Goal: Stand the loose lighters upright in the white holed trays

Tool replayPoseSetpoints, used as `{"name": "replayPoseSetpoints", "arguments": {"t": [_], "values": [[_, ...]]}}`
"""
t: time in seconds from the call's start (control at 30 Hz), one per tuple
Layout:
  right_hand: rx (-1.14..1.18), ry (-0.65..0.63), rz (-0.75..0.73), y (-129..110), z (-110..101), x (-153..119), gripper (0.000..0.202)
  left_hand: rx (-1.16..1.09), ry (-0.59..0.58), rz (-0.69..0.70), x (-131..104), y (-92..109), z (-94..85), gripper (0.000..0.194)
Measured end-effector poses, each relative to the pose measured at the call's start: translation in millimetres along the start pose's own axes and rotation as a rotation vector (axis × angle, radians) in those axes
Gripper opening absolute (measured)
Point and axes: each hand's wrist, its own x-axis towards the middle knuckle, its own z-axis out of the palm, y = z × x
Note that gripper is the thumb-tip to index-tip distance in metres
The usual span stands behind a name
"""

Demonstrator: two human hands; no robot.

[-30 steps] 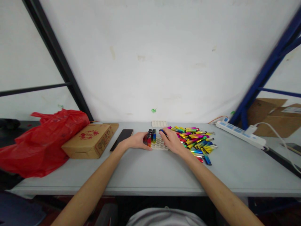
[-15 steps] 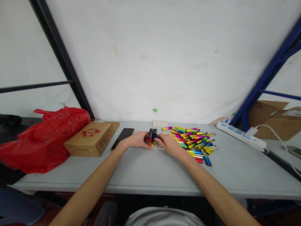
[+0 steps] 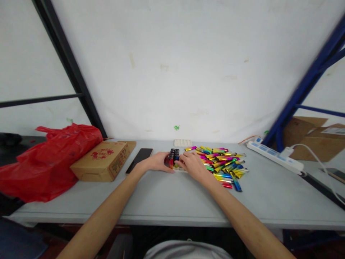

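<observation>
Several upright lighters with black tops [image 3: 174,153] stand together in a pale tray [image 3: 181,169] on the grey table. My left hand [image 3: 159,162] curves round their left side, thumb and fingers against a red one. Close on their right, my right hand [image 3: 192,163] has its fingers pressed together at the lighters; what they hold, if anything, is too small to tell. A loose pile of shiny multicoloured lighters [image 3: 221,160] lies right of my right hand. Behind, by the wall, is another pale tray [image 3: 182,142].
A black phone [image 3: 139,160], a cardboard box [image 3: 100,160] and a red plastic bag [image 3: 54,158] are on the left. A white power strip [image 3: 276,157] with a plugged-in cable lies at the right, near a blue frame and an open carton [image 3: 315,138].
The fingers of my right hand have shifted slightly at the lighters' right side. My left hand stays round them. The camera view has moved a little.
</observation>
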Motion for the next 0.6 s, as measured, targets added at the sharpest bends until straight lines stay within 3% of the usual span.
{"name": "replayPoseSetpoints", "arguments": {"t": [0.1,0.23,0.37,0.47,0.6], "values": [[0.091,0.012,0.000,16,3,0,0.042,0.008,-0.014,0.003,0,0,-0.2,0.075],[0.068,0.065,0.142,52,10,8,0.035,-0.020,-0.008,0.039,0,-3,-0.4,0.075],[0.019,-0.077,0.240,81,22,15,0.031,-0.047,0.010,0.047,1,-7,0.6,0.074],[0.009,-0.144,0.242,85,28,15,0.034,-0.048,0.007,0.050,1,-8,1.2,0.075],[-0.044,-0.141,0.289,79,25,13,0.034,-0.025,-0.003,0.032,1,-7,1.2,0.078]]}}
